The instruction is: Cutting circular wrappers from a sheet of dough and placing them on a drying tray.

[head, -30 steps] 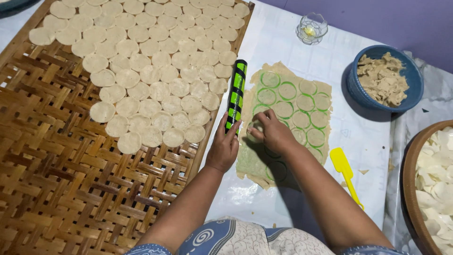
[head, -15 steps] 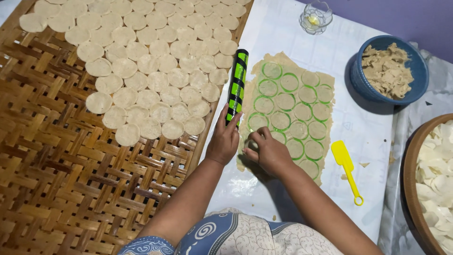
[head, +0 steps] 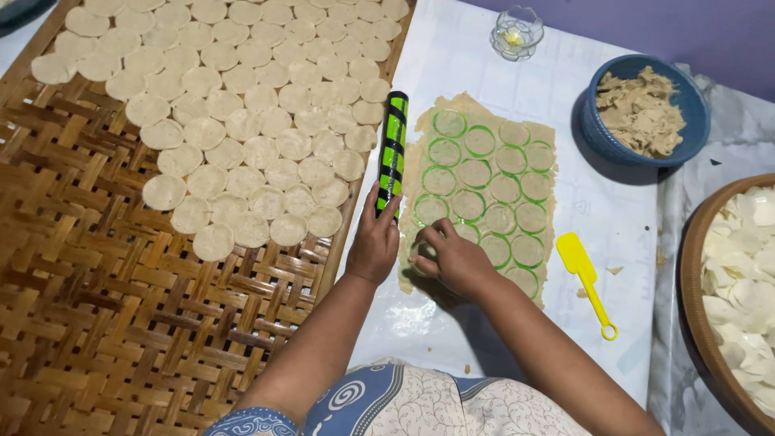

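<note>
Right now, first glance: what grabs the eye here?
The woven bamboo tray on the left, its upper part covered in rows of pale round dough discs. At centre, a rolled dough sheet scored with green-rimmed circles, where the right hand presses at its near edge and the left hand touches the green-and-black rolling pin. A blue bowl of dough scraps sits upper right.

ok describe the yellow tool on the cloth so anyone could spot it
Start at the white cloth right of the woven bamboo tray. Just right of the rolled dough sheet lies a small yellow scraper, the only yellow thing there, with a flat blade and thin looped handle.
</note>
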